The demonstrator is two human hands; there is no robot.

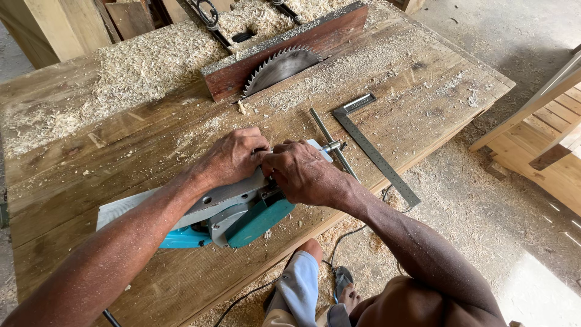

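A teal and grey electric planer lies on its side on the wooden saw table, its flat grey sole facing up and left. My left hand presses on top of its front end. My right hand grips the same end beside it, fingers closed around a small part that I cannot make out. A thin metal rod with a fitting pokes out just past my right hand. The planer's black cord hangs off the table's near edge.
A circular saw blade rises through the table beside a dark wooden fence. A steel square lies right of my hands. Sawdust heaps cover the far left. Wooden frames stand at right; my sandalled foot is below.
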